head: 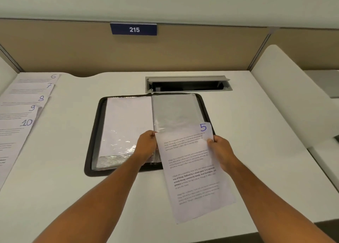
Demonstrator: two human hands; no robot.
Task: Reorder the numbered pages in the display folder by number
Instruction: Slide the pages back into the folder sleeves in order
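Nearest, page 5 (pixel 192 169) hangs over the desk's (pixel 256 132) front, its top edge laid on the folder's (pixel 93 132) right-hand sleeve (pixel 174 110). The right hand (pixel 220 151) pinches its right edge at about 2 o'clock on the sheet; the left hand (pixel 146 145) pinches at its top-left corner, by the sleeve mouth (whether it also holds the plastic I cannot tell). The sheet is light and limp, so it will likely buckle if pushed from far back; hold near the leading edge, both sides. The glossy sleeve looks slippery and floppy. Farther off, at 10 o'clock, pages 6 to 10 (pixel 27 105) lie fanned, well apart from the folder. Beyond, at 12, a cable hatch (pixel 187 83).
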